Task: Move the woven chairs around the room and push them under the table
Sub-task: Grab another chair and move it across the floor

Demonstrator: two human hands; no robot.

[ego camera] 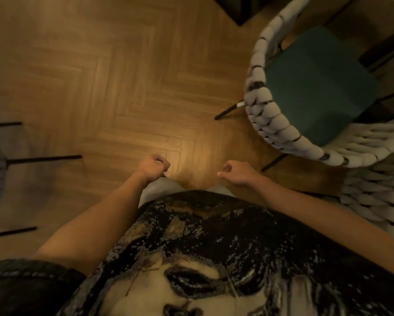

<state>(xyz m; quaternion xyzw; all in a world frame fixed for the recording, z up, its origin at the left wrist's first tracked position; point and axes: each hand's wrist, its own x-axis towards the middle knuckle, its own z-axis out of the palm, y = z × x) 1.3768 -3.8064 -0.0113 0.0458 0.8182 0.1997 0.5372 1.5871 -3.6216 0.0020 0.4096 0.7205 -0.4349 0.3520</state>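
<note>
Chair point(314, 87) is sitting at the upper right of the frame on the wood floor point(127, 71), its green seat ringed by a thick cream woven back, thin dark legs splaying out beneath. Judging by that slim frame and soft weave, it is probably light enough to lift or slide, stiff in the frame but yielding in the rope; the curved top rim of the back looks the best place to grip. A second woven chair point(378, 179) is showing at the right edge, and dark legs of another piece at the left edge. Left hand point(153, 165) and right hand point(235, 172) are hovering low at centre frame, fingers curled loosely, holding nothing, both well apart from any chair.
</note>
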